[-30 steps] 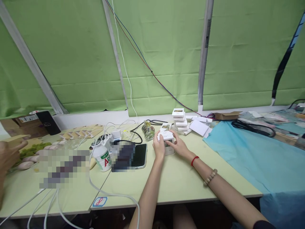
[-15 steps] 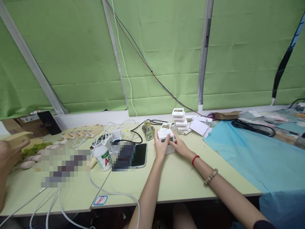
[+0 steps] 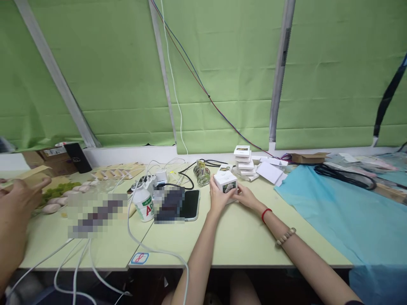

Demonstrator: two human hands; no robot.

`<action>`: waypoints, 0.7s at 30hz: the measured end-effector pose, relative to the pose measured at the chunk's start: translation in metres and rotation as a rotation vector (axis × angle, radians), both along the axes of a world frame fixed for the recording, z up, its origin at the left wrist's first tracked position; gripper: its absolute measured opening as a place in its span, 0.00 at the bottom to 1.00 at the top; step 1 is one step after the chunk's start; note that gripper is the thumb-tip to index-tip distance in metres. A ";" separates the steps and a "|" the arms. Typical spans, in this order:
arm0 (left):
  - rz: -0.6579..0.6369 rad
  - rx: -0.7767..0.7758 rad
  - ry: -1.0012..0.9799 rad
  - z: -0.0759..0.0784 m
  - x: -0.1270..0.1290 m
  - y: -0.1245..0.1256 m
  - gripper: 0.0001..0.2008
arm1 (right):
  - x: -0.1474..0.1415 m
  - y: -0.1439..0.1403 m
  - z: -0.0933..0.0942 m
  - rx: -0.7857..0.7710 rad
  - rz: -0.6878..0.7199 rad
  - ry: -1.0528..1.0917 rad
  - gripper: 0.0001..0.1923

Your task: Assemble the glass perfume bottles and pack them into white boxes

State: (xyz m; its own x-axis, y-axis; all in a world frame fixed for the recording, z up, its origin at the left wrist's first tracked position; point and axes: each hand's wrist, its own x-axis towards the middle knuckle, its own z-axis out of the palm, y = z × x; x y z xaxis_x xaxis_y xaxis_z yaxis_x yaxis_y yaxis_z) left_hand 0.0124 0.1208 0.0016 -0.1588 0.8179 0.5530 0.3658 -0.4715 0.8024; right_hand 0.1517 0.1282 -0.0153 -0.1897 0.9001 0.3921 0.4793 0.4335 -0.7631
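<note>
Green fabric blinds fill the back wall, with thin wires running down across them. Below, a pale green surface [image 3: 241, 237] spans the view; a blue cloth [image 3: 343, 212] covers its right portion.

Left part of the surface: tangled white cables [image 3: 140, 250], a white bottle with red lettering [image 3: 143, 205], a dark phone [image 3: 191, 204] lying flat, and rows of small pale and green pieces. At the far left edge another person's hand [image 3: 17, 199] shows, apart from the work in the middle.

Behind centre: a stack of small white boxes [image 3: 242, 160], loose flat white cards just to its right, and a glass bottle [image 3: 202, 174] with a gold cap.

Centre: the small white box [image 3: 225, 182], printed picture on its near face, held just above the surface between both hands. Left hand [image 3: 217, 198] closes on its left side, fingers up along that face. Right hand [image 3: 246, 197] closes on the right lower side, thumb toward the front. The box sits squarely between them, neither hand nearer; it stands upright, slightly turned, with one corner toward the camera. A second low white piece lies directly beneath it, mostly hidden. The glass bottle stands near, to the box's left rear; the stack is to its right rear.
</note>
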 end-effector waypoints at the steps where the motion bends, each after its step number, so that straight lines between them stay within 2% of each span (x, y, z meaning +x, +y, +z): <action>1: 0.020 0.000 0.021 0.000 0.000 -0.002 0.47 | 0.000 -0.001 0.000 -0.001 0.000 -0.005 0.19; 3: 0.111 -0.016 0.070 -0.001 0.000 -0.005 0.47 | 0.000 -0.004 -0.001 -0.005 0.013 0.002 0.19; 6: 0.318 0.006 0.133 -0.003 -0.003 -0.007 0.46 | 0.000 -0.007 -0.002 -0.021 -0.025 -0.015 0.25; 9: 0.500 0.015 0.132 -0.005 -0.010 -0.005 0.47 | 0.000 -0.009 -0.004 -0.022 -0.037 -0.077 0.23; 11: 0.565 0.023 0.138 -0.005 -0.015 -0.003 0.46 | 0.001 -0.010 -0.003 -0.026 -0.036 -0.108 0.22; 13: 0.576 0.039 0.170 -0.005 -0.018 -0.001 0.43 | 0.001 -0.010 -0.003 -0.025 -0.036 -0.130 0.21; 16: 0.524 0.102 0.203 -0.005 -0.019 0.002 0.39 | 0.003 -0.009 -0.003 -0.015 -0.023 -0.126 0.20; 21: 0.449 0.140 0.193 -0.007 -0.019 0.005 0.35 | 0.007 -0.004 -0.009 -0.058 -0.023 -0.012 0.21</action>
State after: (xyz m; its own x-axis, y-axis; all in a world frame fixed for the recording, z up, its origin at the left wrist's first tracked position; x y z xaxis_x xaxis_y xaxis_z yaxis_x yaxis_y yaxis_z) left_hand -0.0069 0.1255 -0.0049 -0.3620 0.6084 0.7062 0.6927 -0.3314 0.6406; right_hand 0.1585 0.1238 -0.0244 -0.1726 0.9256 0.3367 0.4978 0.3770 -0.7810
